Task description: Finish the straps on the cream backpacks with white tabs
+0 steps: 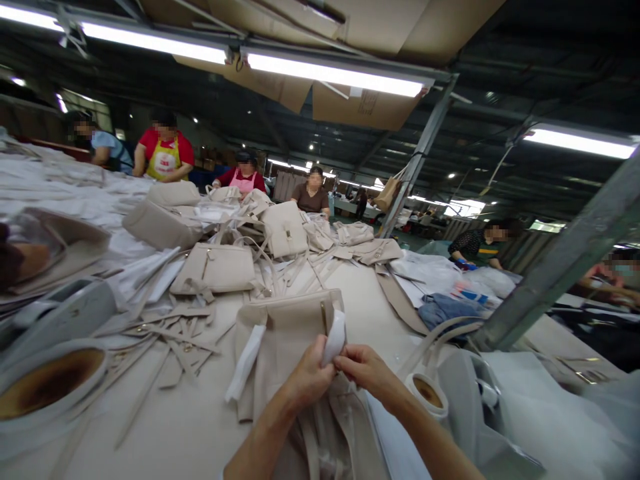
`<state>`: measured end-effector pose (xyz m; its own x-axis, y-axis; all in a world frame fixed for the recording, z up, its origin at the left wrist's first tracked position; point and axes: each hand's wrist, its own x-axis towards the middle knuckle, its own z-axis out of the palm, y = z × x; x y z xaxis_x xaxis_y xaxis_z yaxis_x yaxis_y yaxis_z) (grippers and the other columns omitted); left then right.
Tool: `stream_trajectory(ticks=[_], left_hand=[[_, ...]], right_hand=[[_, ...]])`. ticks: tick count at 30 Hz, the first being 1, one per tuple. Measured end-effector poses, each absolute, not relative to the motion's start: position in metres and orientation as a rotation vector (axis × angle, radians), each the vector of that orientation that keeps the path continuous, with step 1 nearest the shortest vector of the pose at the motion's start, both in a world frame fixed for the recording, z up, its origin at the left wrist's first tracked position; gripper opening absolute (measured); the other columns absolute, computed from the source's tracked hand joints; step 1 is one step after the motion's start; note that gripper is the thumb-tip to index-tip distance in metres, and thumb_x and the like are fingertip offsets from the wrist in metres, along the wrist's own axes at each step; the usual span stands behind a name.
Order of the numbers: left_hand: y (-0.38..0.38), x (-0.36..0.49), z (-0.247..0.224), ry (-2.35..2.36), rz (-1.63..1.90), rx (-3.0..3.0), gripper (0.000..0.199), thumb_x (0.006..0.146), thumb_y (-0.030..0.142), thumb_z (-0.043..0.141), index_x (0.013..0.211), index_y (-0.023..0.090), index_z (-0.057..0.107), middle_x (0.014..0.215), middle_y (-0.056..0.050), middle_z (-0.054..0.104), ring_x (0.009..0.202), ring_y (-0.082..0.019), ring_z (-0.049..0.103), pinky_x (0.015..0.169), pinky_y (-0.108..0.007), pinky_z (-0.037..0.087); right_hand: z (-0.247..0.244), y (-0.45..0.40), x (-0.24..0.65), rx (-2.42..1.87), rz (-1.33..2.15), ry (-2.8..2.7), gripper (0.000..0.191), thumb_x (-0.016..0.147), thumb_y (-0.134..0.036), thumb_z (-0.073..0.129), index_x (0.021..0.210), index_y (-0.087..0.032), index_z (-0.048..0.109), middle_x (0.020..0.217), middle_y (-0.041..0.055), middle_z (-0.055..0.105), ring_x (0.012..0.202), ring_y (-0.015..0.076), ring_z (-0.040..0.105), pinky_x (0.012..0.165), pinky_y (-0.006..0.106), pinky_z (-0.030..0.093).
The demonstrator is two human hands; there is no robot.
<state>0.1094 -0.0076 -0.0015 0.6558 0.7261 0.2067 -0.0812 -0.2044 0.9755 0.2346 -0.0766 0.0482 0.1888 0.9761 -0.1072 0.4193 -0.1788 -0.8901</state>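
A beige bag [293,327] lies on the table in front of me, with a gold zip near its upper right edge. My left hand [314,369] is closed around the lower end of a white paper strip [336,333] at the bag's right side. Right beside it, my right hand [361,363] pinches at the strip's lower edge, fingers pressed together. Another white strip [246,360] hangs at the bag's left side. Beige straps [320,433] and clear plastic lie beneath my forearms.
Tape rolls stand in grey dispensers at left [75,313] and right [470,393]. Loose straps [180,340] and a pile of beige bags [215,267] cover the table's left and far parts. A metal post [550,267] rises at right. Several people work around the tables.
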Motion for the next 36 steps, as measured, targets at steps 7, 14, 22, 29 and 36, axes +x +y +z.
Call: stream_trajectory(ticks=[7,14,22,29,36], left_hand=[[-0.015,0.104,0.013,0.587,0.748,1.636,0.016,0.072,0.016,0.052,0.086,0.018,0.047,0.081,0.003,0.049,0.078,-0.014,0.047,0.068,-0.024,0.037],[-0.017,0.110,0.013,0.606,0.746,1.444,0.009,0.077,0.019,0.041,0.084,0.019,0.048,0.061,0.006,0.045,0.055,-0.011,0.043,0.053,-0.022,0.035],[-0.007,0.102,0.015,0.739,0.708,1.341,0.023,0.072,0.026,0.049,0.088,0.013,0.061,0.055,0.004,0.052,0.045,-0.010,0.049,0.037,-0.018,0.032],[-0.004,0.097,0.020,0.773,0.712,1.352,0.034,0.072,0.026,0.052,0.097,0.009,0.068,0.058,0.001,0.059,0.044,-0.011,0.053,0.033,-0.018,0.034],[-0.006,0.095,0.022,0.738,0.713,1.339,0.041,0.072,0.032,0.056,0.104,0.010,0.067,0.058,0.001,0.060,0.045,-0.012,0.054,0.034,-0.018,0.036]], right_hand=[[0.045,-0.077,0.238,-1.724,0.890,-1.313,0.024,0.070,-0.037,0.058,0.055,-0.020,0.050,0.048,-0.0073,0.040,0.049,0.0087,0.034,0.048,0.024,0.024],[0.046,-0.083,0.240,-1.652,0.966,-1.321,0.023,0.071,-0.038,0.060,0.066,-0.016,0.063,0.054,-0.0051,0.049,0.052,0.0094,0.037,0.051,0.025,0.025],[0.024,-0.066,0.230,-1.522,1.042,-1.201,0.023,0.068,-0.038,0.064,0.075,-0.015,0.065,0.060,-0.0021,0.062,0.054,0.0111,0.047,0.055,0.025,0.033],[0.011,-0.058,0.233,-1.563,0.940,-1.116,0.025,0.063,-0.037,0.070,0.071,-0.018,0.056,0.057,-0.0038,0.058,0.055,0.0132,0.050,0.054,0.026,0.034],[0.025,-0.065,0.229,-1.627,0.722,-1.110,0.019,0.060,-0.033,0.069,0.066,-0.019,0.058,0.063,-0.0030,0.058,0.064,0.0155,0.052,0.064,0.028,0.039]])
